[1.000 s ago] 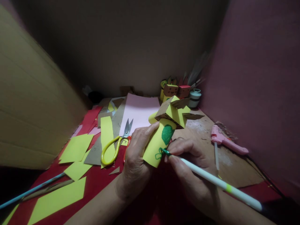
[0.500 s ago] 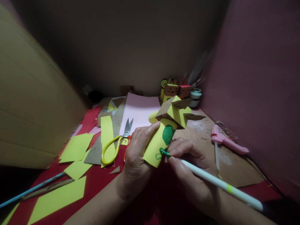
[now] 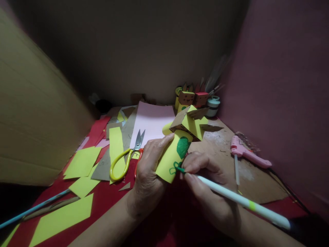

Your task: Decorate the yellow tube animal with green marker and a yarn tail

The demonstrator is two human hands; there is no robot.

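Yellow paper forms the tube body of one boxy-headed craft figure [image 3: 182,132], with brown cardboard on the face and on the two pointed ears. The figure is tilted above the table [image 3: 180,212], between the two hands. The left hand [image 3: 149,168] is closed around the tube. The right hand [image 3: 209,202] pinches one white-barrelled pen [image 3: 231,195] near its green tip, which is at a looped green outline on the lower tube. One filled green oval marks the tube above it.

Step in hand, as judged: drawing the outline. The next stroke probably calls for a firm left-hand grip and light tip pressure, since the surface is curved.

Count of items:
- One pair of scissors [image 3: 138,145] with one yellow and one red handle, blades slightly parted, beside the left hand.
- One pink glue gun [image 3: 239,148], right, on one brown board [image 3: 257,183].
- One large pink paper sheet [image 3: 154,118], beyond the scissors.
- At least four large yellow paper pieces [image 3: 82,161], left.
- Two box-headed figures at the rear, one yellow-topped [image 3: 186,98], one red-topped [image 3: 201,99].
- One pale blue jar [image 3: 212,106], beside them.
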